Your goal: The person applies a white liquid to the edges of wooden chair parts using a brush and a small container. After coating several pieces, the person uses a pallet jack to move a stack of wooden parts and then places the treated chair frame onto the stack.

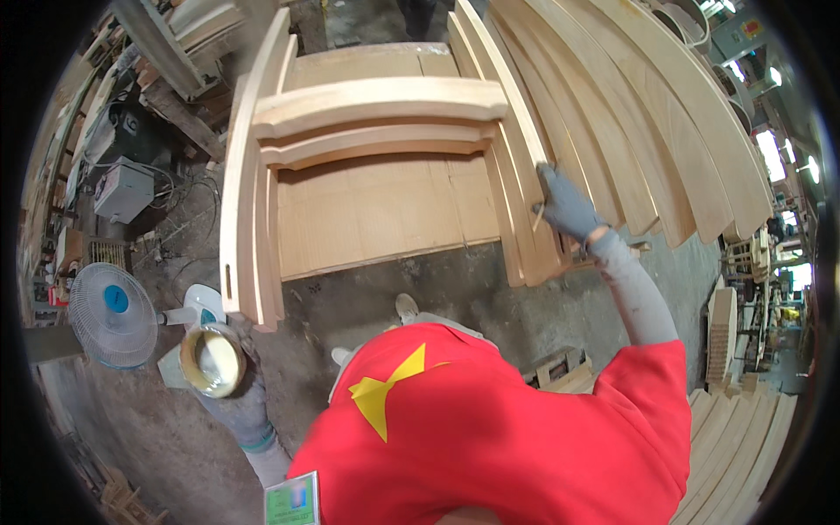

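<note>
My left hand (241,398), in a grey glove, is closed around a round tub (185,366) with creamy pale liquid (217,360) in it. On the right, my gloved right hand (569,206) pinches a thin wooden stick (538,217), its tip pointing down. That hand is beside the right-hand rails of a pale wooden frame (516,122); whether the fingers touch the wood I cannot tell. Two curved crosspieces (385,103) span between the frame's left rails (247,175) and its right ones. A slot shows near the end of the left rail.
Cardboard-coloured sheet (394,206) lies beneath the frame. Large curved wooden panels (630,96) lean in a row at right. A white fan (114,306) stands left, near a grey box (124,191) and cables. More boards (735,455) are stacked at lower right.
</note>
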`<state>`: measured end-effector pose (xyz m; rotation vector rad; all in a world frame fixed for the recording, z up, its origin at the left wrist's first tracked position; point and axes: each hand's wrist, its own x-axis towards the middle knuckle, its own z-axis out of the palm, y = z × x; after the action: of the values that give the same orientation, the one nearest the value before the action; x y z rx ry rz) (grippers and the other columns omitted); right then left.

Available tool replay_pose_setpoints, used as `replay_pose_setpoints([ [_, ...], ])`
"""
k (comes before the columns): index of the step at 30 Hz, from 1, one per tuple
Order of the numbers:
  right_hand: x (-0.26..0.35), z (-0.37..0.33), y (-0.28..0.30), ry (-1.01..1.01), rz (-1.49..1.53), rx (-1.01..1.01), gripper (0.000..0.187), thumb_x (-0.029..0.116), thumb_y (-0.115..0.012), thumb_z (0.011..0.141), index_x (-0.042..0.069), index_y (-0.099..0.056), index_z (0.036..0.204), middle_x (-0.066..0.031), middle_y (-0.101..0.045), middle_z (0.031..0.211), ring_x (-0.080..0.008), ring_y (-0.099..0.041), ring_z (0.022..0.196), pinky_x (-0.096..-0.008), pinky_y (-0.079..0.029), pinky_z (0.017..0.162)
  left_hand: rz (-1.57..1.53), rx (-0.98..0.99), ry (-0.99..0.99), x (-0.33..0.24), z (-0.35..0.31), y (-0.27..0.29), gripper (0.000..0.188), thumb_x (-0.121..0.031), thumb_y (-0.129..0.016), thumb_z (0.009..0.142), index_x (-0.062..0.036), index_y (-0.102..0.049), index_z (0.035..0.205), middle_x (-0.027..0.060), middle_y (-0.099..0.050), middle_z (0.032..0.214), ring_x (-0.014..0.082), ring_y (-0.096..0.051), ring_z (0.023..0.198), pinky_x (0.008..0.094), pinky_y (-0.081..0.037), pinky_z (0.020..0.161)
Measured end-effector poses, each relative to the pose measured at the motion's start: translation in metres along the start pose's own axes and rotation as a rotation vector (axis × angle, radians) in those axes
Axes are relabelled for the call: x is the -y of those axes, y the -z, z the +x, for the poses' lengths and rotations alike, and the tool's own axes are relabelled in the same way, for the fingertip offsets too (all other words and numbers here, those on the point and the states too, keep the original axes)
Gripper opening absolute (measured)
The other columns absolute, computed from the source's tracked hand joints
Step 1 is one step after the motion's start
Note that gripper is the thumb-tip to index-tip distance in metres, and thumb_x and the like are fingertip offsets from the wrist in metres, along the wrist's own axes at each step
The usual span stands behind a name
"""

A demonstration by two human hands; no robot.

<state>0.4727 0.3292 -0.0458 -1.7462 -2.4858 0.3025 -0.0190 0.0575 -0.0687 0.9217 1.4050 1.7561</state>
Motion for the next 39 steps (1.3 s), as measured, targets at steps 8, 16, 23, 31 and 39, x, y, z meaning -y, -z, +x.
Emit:
replay_pose_setpoints([
  [8, 0.0, 0.083, 0.009, 0.03, -0.097, -0.185, 0.045, 0.013, -0.056, 0.081, 0.003, -0.045, 0.123, -0.0247, -0.057, 0.109, -0.0406, -0.057, 0.095, -0.0477, -0.047, 0.078, 0.035, 0.026, -0.194, -0.003, 0.067, -0.046, 0.053, -0.003, -0.058, 0.085, -0.0067, -0.036, 0.133, 0.0089, -0.042, 0.13, 0.0219, -0.047, 0.116, 0.0373, -0.043, 0.098],
  [16, 0.2, 0.017, 0.086, 0.316, 0.882, -0.223, 0.017, 0.009, -0.051, 0.09, -0.002, -0.061, 0.098, -0.0086, -0.056, 0.088, -0.015, -0.055, 0.077, -0.0259, -0.046, 0.074, 0.148, -0.166, -0.269, -0.069, 0.035, -0.022, 0.054, -0.03, -0.062, 0.083, -0.0076, -0.042, 0.128, 0.0138, -0.048, 0.125, 0.0281, -0.049, 0.115, 0.0462, -0.043, 0.096],
  [23, 0.334, -0.018, 0.066, 0.704, 1.477, 0.254, 0.019, -0.009, -0.064, 0.071, -0.004, -0.057, 0.088, -0.0163, -0.061, 0.09, -0.0208, -0.061, 0.072, -0.0285, -0.052, 0.064, -0.723, -0.113, -0.022, -0.09, 0.008, -0.02, 0.058, -0.05, -0.034, 0.094, -0.0038, -0.043, 0.128, 0.0119, -0.053, 0.122, 0.0237, -0.053, 0.113, 0.0391, -0.046, 0.094],
  [31, 0.403, -0.021, 0.06, 1.04, 1.15, 0.289, 0.021, -0.002, -0.068, 0.074, -0.003, -0.062, 0.094, -0.0125, -0.064, 0.087, -0.0193, -0.061, 0.075, -0.0272, -0.049, 0.066, -0.865, -0.042, -0.063, -0.096, -0.011, 0.0, 0.047, -0.034, -0.041, 0.096, 0.0012, -0.043, 0.127, 0.0128, -0.052, 0.124, 0.0239, -0.052, 0.114, 0.0373, -0.041, 0.099],
  [39, 0.409, -0.033, 0.037, 0.758, 1.39, 0.376, 0.017, -0.003, -0.062, 0.076, -0.005, -0.057, 0.092, -0.0164, -0.062, 0.086, -0.0219, -0.062, 0.075, -0.0319, -0.053, 0.071, -0.729, -0.26, -0.114, -0.094, -0.025, 0.006, 0.06, -0.052, -0.033, 0.093, -0.0084, -0.036, 0.135, 0.0102, -0.046, 0.132, 0.0248, -0.046, 0.122, 0.0418, -0.039, 0.101],
])
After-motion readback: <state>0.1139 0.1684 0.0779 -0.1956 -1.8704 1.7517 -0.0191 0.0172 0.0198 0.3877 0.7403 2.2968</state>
